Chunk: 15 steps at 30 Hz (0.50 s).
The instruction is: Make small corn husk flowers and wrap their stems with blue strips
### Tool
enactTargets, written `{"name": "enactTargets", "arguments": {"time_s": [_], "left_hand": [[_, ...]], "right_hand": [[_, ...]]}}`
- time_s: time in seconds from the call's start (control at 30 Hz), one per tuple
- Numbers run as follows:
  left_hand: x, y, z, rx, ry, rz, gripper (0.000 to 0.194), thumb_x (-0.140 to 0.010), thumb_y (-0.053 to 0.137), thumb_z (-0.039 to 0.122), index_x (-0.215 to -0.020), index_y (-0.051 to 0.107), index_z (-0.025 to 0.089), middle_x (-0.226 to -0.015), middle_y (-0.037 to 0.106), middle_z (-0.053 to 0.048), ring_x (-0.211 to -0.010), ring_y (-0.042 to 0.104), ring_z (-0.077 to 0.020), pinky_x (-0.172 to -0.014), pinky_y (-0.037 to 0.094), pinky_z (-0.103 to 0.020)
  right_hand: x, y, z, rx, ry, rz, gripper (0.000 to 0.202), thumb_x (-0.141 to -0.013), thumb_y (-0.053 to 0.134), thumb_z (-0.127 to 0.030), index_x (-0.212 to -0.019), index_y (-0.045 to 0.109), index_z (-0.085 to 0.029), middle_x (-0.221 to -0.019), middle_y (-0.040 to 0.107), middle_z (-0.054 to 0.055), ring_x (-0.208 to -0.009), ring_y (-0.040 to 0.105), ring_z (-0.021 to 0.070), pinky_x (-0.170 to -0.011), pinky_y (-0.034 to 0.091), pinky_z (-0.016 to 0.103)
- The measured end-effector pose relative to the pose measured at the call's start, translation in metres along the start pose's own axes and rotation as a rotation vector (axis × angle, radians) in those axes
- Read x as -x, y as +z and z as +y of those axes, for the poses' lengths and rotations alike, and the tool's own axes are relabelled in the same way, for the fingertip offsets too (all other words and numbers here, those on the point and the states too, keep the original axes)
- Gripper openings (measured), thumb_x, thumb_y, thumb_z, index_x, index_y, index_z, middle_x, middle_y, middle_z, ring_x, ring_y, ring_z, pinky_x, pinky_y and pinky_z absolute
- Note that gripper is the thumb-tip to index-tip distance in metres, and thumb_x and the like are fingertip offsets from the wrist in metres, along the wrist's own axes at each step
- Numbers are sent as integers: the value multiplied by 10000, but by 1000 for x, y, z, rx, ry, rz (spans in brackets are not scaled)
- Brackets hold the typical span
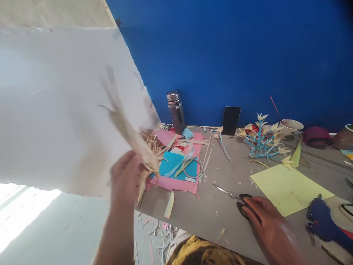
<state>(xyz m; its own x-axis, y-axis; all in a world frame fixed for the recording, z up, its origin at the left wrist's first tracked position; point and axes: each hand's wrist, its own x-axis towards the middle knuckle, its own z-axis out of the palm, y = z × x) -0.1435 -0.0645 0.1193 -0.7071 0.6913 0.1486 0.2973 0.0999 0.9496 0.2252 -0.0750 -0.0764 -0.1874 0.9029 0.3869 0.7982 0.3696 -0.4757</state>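
Observation:
My left hand (127, 173) is raised at the table's left edge, its fingers closed on a bundle of dry husk (132, 140) that points up and to the left. The husk's upper end is blurred. On the right, my right hand (261, 217) rests on the table with its fingertips on the black handles of the scissors (228, 192), whose blades point left. Below the left hand's bundle, a pale husk strip (169, 205) lies near the front edge. Between the hands are pink sheets (176, 185) with a blue sheet (171, 162) and a ring (200, 173) on top.
A flask (176, 112) and a phone (231, 119) stand by the blue wall. Husk flowers on blue stems (260, 141), a white cup (291, 126), a yellow sheet (289, 189) and a blue glue gun (321, 219) are on the right. Scraps litter the floor.

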Motion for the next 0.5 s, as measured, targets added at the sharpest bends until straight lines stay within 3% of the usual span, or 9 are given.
{"name": "enactTargets", "arguments": {"time_s": [0.07,0.13,0.27,0.33,0.4,0.5], "left_hand": [[17,26,-11,210,-59,-270,284,-730,667,427,-875,684,184,-686,625,-21,-582,559,-160,-561,485,-295],[35,51,-22,282,-103,-460,288,-749,688,441,-833,703,166,-662,623,-30,-568,543,-149,-577,476,-292],[74,88,-32,252,-126,-787,295,-771,702,458,-792,730,165,-619,597,-22,-550,516,-140,-569,450,-277],[89,97,-30,217,-101,-902,290,-788,700,449,-759,731,163,-609,594,-16,-557,511,-132,-577,437,-261],[99,101,-29,191,-82,-968,294,-810,690,441,-735,727,159,-603,594,-11,-565,515,-127,-587,434,-250],[104,102,-31,175,-97,-1005,304,-829,680,436,-736,736,152,-612,605,-14,-571,526,-126,-596,443,-247]], "right_hand": [[-3,-3,-7,5,16,9,379,-971,489,-496,-1035,736,-216,-1056,663,137,-805,702,244,-669,557,344],[-10,-11,-20,-51,83,26,363,-972,497,-481,-1022,727,-205,-1044,653,133,-762,684,226,-674,547,341],[-42,-36,-55,-437,168,-58,306,-939,578,-471,-1008,696,-197,-905,666,86,-602,570,153,-583,495,280],[-60,-45,-71,-641,239,-145,366,-913,602,-488,-1100,677,-183,-921,684,76,-594,538,138,-545,465,258],[-73,-50,-82,-782,295,-223,361,-859,659,-494,-1004,700,-166,-800,675,41,-578,516,129,-536,435,246],[-78,-49,-89,-901,339,-219,302,-848,665,-461,-828,710,-164,-700,641,9,-610,510,126,-582,420,243]]}}
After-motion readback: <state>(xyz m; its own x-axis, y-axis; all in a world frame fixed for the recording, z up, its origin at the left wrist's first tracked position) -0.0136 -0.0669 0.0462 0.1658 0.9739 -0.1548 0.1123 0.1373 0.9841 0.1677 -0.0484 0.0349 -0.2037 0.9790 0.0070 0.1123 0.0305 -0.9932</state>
